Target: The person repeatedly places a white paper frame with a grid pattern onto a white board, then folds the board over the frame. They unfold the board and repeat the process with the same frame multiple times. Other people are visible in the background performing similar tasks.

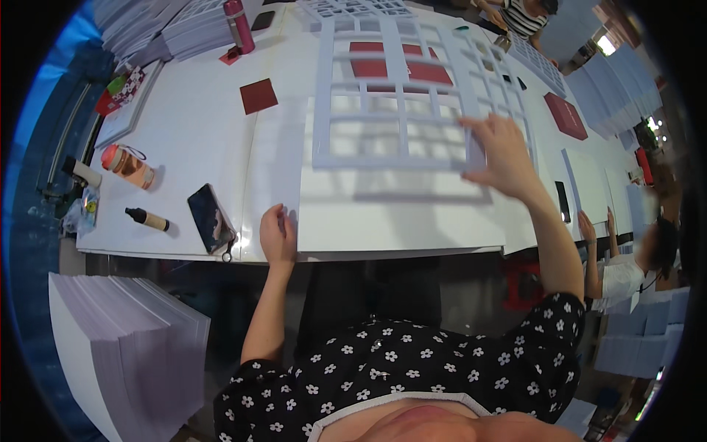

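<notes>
A white card lattice (401,125) with rectangular cut-outs is raised over white sheets (412,228) at the table's front, casting a blurred shadow on them. With its fingers and thumb, my right hand (502,156) grips the lattice near its front right corner. My left hand (278,234) is loosely curled beside the left edge of the white sheets, with nothing visible in it. Through the cut-outs shows a dark red box (423,68) at the back.
Left on the table are a phone (210,219), a cosmetic bottle (149,219), a drink bottle (129,166), a red square (258,96) and a pink flask (237,28). A tall paper stack (132,346) stands at lower left. Co-workers sit along the right side.
</notes>
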Demonstrator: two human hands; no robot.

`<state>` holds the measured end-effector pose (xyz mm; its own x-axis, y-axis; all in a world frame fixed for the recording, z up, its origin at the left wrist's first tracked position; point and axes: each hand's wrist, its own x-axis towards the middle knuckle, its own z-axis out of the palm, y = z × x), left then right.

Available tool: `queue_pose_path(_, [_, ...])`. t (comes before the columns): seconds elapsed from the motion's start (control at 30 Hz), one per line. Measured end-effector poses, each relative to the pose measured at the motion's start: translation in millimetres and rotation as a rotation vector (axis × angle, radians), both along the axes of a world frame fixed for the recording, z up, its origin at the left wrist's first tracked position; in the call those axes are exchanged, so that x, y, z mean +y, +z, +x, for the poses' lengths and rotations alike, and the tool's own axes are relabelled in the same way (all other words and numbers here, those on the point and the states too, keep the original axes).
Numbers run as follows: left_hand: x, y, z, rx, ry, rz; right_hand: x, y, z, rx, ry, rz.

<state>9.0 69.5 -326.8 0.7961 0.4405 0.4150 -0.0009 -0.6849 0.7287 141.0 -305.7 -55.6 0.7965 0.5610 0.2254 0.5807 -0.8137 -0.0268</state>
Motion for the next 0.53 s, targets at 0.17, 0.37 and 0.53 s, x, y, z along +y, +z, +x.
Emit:
queue_pose_path(0.17, [-4.3,1.4,2.2,-0.010,-0.010,0.033,-20.6,-20.2,-87.6,0.190,0.053,-0.060])
queue_pose_path(0.37, [5.4,-5.9,0.6,0.005,-0.029,-0.188,-15.9,-65.2,-95.3,0.173,0.109,-0.045])
queue_pose_path(0.53, [16.1,6.3,-4.5,0.052,-0.169,-0.746,-6.7,-74.3,-82.9,0.188,0.081,-0.033])
